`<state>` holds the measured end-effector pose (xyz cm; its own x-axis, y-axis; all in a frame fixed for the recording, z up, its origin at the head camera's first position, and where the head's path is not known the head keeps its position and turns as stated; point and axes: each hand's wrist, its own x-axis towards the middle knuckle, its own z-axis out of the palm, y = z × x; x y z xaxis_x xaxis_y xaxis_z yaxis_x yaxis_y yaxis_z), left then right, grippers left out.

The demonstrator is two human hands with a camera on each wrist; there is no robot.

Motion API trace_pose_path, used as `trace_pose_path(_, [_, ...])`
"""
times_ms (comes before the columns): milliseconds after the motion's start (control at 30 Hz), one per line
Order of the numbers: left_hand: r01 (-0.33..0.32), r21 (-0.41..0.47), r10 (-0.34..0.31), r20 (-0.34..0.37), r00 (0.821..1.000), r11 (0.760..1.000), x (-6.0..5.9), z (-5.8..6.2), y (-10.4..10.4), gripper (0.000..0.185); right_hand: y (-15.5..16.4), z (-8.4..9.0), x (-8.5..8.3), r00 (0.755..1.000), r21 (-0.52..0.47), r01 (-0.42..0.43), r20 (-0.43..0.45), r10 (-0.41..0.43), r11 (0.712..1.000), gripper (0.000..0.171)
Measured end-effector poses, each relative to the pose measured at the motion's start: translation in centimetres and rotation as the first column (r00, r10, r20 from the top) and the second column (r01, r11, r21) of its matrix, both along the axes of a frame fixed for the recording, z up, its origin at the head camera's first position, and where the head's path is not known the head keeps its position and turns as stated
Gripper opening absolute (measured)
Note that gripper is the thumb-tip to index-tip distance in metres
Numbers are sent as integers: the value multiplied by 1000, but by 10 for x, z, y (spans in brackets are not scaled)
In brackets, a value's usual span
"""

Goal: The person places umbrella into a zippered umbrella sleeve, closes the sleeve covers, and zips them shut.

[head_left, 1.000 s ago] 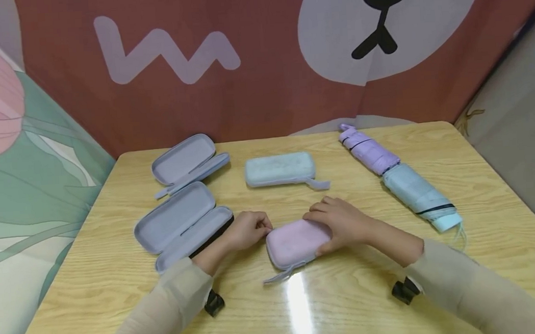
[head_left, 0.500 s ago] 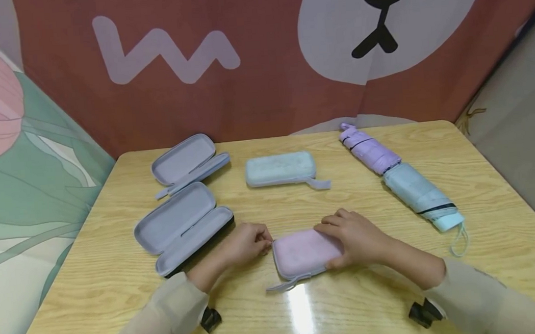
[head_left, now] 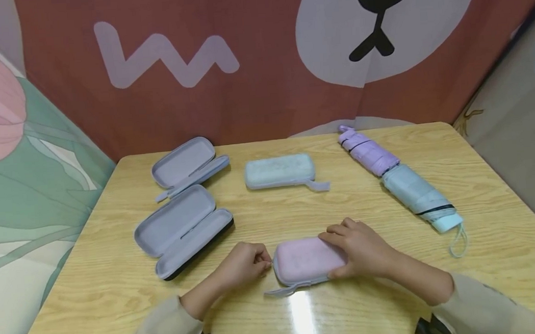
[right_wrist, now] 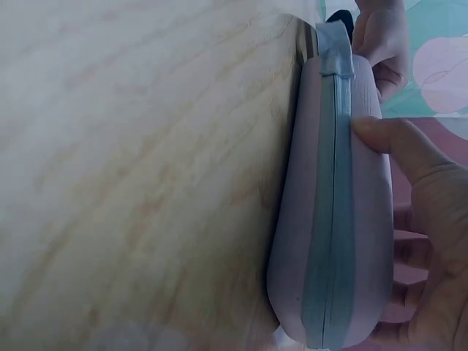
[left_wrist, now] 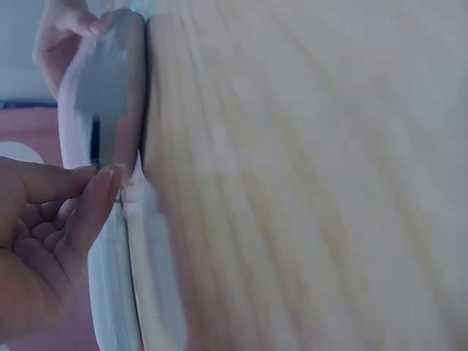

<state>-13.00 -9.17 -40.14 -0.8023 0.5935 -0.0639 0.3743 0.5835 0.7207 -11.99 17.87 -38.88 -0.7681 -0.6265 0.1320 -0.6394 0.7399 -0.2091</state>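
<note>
Lying flat near the front edge of the pale wood-grain bench (head_left: 395,302), a closed pink oblong zip case (head_left: 306,259) sits between the person's two hands. The right hand (head_left: 362,249) is grasping the case's right end, fingers curled over the top and thumb pressed against the near side along the grey zip line, as the right wrist view shows. The left hand (head_left: 245,263) is at the case's left end, with thumb and forefinger pinched together on what looks like the small zip pull at the corner; the left wrist view is blurred, so the pull itself cannot be made out clearly. A grey strap (head_left: 281,290) trails from the case's near left corner onto the bench.

Well apart to the left lie two opened grey-lined hard cases (head_left: 181,231), one behind the other, both with lids laid back. Behind the pink case, toward the middle of the bench, rests a closed pale blue oblong zip case (head_left: 279,170) with its strap pointing right. On the right side lie a folded lilac umbrella (head_left: 366,151) and a folded light blue umbrella (head_left: 416,194), end to end on a diagonal and touching. A red cloth backdrop with a white bear snout (head_left: 254,101) hangs behind the bench.
</note>
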Motion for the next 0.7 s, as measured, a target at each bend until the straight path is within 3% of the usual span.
trace_pose_path(233, [53,-2,-52,69,996,999,15,10,5,14,-1,-1,8,998,-6,60,-21,-60,998,74])
trace_pose_path(433, [83,-43,-82,8,997,996,22,12,12,17,-3,-2,12,996,-12,85,-39,-86,996,74])
trace_pose_path(700, [33,-94,-44,-121,992,995,33,11,23,22,-6,-3,16,993,2,103,-51,-102,995,74])
